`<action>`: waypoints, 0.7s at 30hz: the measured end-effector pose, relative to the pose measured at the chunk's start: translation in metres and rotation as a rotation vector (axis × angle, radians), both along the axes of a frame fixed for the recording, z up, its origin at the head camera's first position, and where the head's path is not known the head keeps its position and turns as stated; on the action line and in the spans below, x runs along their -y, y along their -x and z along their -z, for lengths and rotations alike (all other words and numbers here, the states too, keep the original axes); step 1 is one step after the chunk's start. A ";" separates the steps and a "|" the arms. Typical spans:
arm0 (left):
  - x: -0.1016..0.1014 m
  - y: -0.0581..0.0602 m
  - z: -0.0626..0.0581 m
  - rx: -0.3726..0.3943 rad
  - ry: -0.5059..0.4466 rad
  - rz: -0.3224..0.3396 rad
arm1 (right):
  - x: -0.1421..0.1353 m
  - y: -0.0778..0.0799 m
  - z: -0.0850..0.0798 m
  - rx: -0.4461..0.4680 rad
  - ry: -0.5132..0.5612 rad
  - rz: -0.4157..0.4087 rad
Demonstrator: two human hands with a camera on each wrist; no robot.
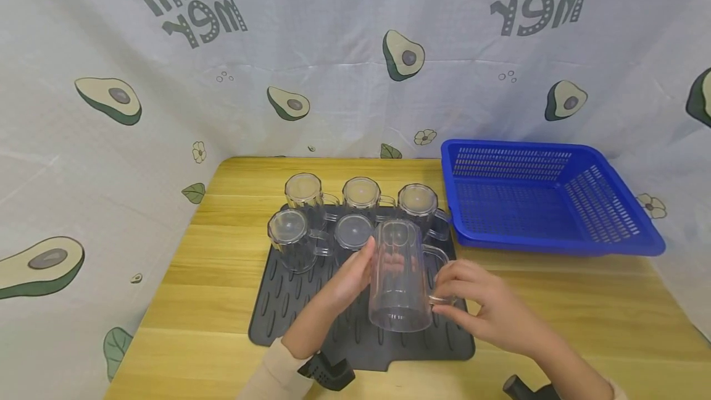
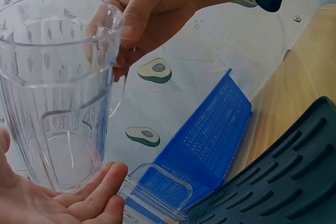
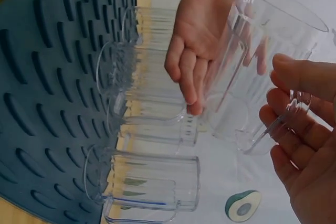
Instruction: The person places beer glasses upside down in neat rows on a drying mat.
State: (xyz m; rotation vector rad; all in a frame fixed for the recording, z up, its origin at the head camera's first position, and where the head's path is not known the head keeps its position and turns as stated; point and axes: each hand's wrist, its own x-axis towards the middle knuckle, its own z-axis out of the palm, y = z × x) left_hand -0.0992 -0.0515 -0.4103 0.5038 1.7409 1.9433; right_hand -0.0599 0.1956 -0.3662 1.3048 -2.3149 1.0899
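Both hands hold a tall clear ribbed plastic mug [image 1: 401, 276] above the dark grey ridged drying mat [image 1: 289, 307] on the wooden desk [image 1: 211, 301]; left hand [image 1: 347, 279] flat against its side, fingers straight; right hand [image 1: 480, 301] pinching its handle; five upturned clear mugs [image 1: 355, 212] stand behind.

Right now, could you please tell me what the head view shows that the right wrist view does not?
Only the head view shows the blue plastic basket, the yellow wooden table and all five upturned clear mugs. Only the right wrist view shows the left hand with fingers flat against the glass. Both show the clear ribbed plastic mug, its handle pinched by the right hand, above the dark ribbed mat.
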 end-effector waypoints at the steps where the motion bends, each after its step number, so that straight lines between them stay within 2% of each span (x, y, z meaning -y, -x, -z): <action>1: 0.000 0.000 0.000 -0.001 -0.004 -0.004 | 0.000 0.000 0.002 -0.012 -0.009 0.001; 10: -0.001 0.002 0.003 0.096 -0.107 -0.029 | 0.002 0.000 0.015 -0.118 -0.030 -0.031; 14: -0.003 0.002 0.003 0.090 -0.140 -0.018 | 0.004 -0.002 0.017 -0.148 -0.023 -0.027; 21: -0.003 0.003 0.007 0.064 -0.140 -0.019 | 0.005 -0.005 0.018 -0.180 -0.025 -0.034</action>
